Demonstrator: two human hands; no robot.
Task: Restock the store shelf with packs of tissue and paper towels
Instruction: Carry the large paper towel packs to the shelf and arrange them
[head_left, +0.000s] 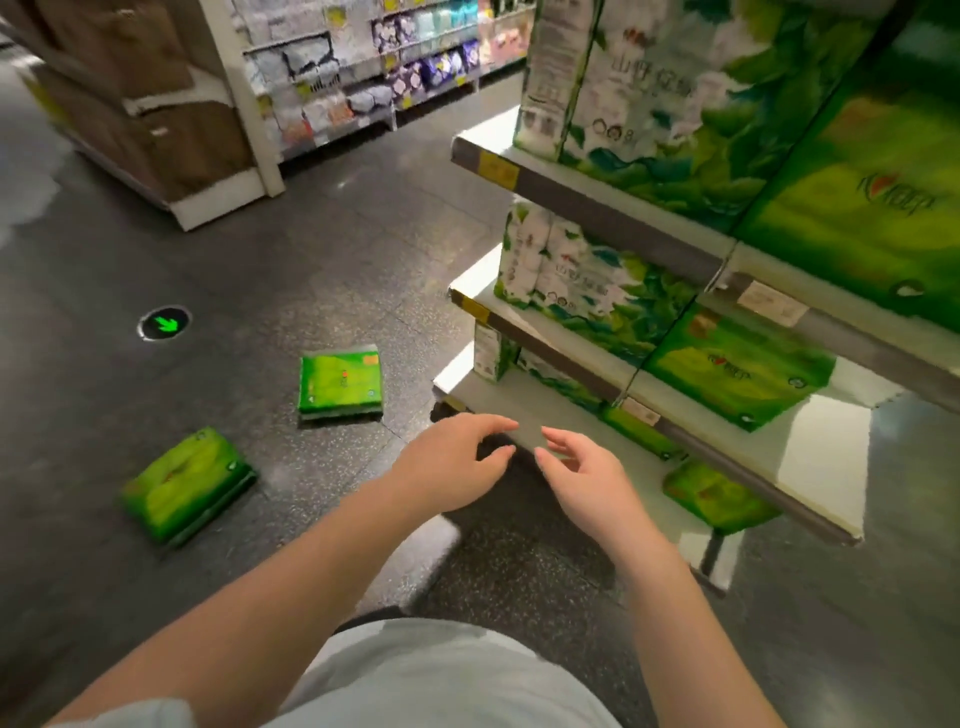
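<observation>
Two green tissue packs are seen lying flat on the dark speckled floor (322, 249), well apart from each other. The farther pack (340, 383) lies near the corner of the store shelf (597, 205); the nearer pack (188, 484) lies to the left of it, turned at an angle. Neither pack is touched by a hand.

Both bare forearms are extended forward over the floor, just before the lowest shelf board. The left hand (452, 467) is held palm down with fingers loosely spread and slightly bent; its grip is wide and nothing is held. The right hand (589, 480) is held beside it, fingertips nearly meeting those of the left, fingers relaxed and lightly curved; its grip is likewise wide and empty.

On the shelf to the right, three tiers are shown. Paper towel packs (566, 280) printed with green leaves are stood on the middle tier at the near corner, with a flat green tissue pack (737, 371) just beside them. Larger packs of the same design (649, 88) are stacked on the upper tier. Further green packs (719, 496) are seen under the lowest board's edge. Price labels (771, 304) are fixed to the grey shelf rails.

A round floor marker with a green arrow (164, 323) is set into the floor at left. Other stocked shelving (363, 67) is visible, blurred, in the background.
</observation>
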